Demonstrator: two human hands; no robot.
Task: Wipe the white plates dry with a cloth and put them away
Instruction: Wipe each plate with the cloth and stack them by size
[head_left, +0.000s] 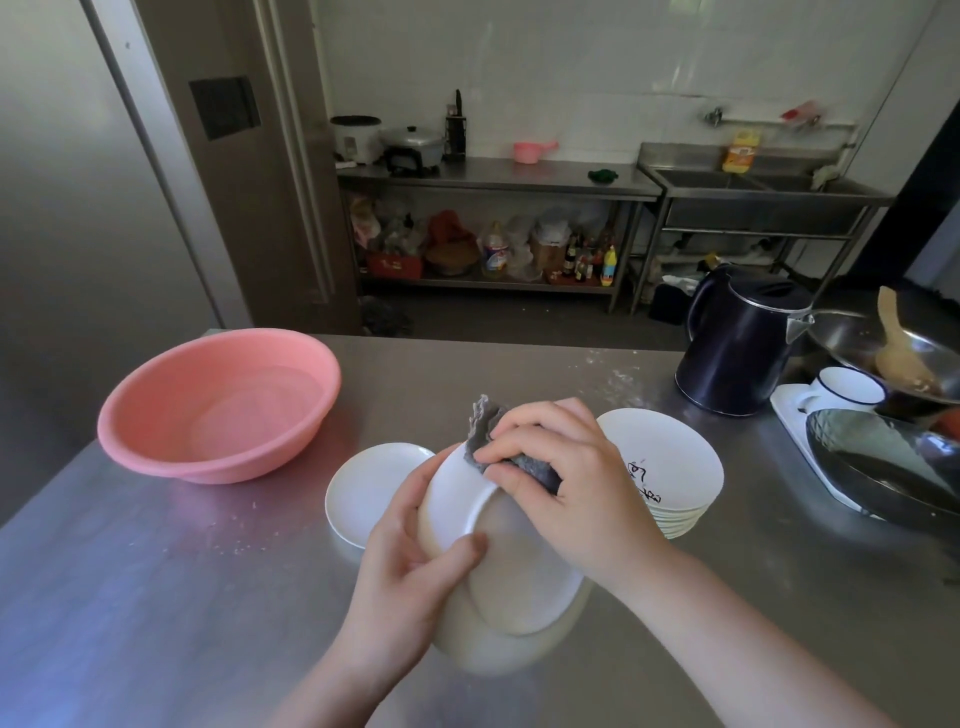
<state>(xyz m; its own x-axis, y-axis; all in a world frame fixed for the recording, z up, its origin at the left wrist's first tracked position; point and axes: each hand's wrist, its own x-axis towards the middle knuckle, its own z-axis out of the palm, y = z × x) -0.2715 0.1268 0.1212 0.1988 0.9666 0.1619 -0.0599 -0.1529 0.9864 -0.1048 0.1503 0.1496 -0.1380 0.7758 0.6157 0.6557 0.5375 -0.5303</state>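
Looking down from the head camera, I see my left hand (410, 566) gripping a white plate (498, 561), tilted up off the steel counter (156, 597), thumb curled over its near face and fingers wrapped behind its left edge. My right hand (566, 483) presses a gray cloth (491, 431) against the plate's upper rim, fingers curled round the cloth and pinching it there. Just left of my left fingers a single white plate (363, 488) lies flat on the counter. Just right of my right knuckles sits a stack of white plates (675, 478), the top one bearing dark markings. Farther left of my fingers stands a pink basin (218, 405). Beyond my right hand, well apart, stands a dark kettle (737, 343).
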